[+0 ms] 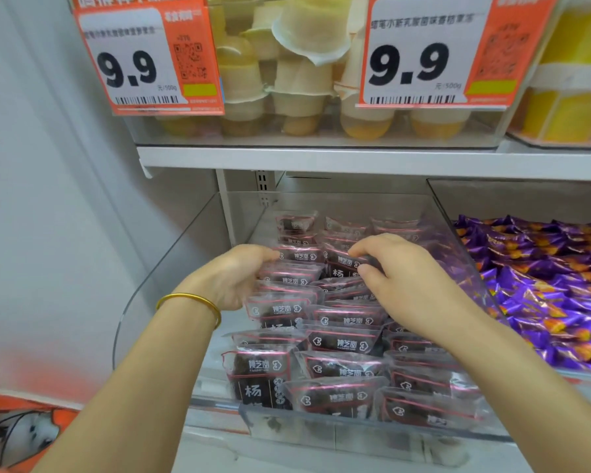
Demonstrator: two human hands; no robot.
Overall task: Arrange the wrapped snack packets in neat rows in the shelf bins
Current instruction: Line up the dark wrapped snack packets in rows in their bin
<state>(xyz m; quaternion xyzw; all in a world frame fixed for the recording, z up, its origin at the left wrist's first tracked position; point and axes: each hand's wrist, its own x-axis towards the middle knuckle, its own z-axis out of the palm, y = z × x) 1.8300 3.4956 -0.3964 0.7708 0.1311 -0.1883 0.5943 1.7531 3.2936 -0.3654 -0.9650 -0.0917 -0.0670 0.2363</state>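
Dark snack packets (338, 343) are laid in overlapping rows in the clear shelf bin (171, 268). A left-row packet (289, 276) is clasped by the left grip (239, 274); a middle packet (342, 264) is pinched by the right grip (400, 281).

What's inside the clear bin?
Dark pink-trimmed snack packets in rough rows fill the clear bin. The left hand and right hand cover some; its floor is hidden.

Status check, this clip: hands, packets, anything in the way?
Left hand grips left-row packets. Right hand pinches middle packet. Clear bin rows uneven; no obstruction seen.
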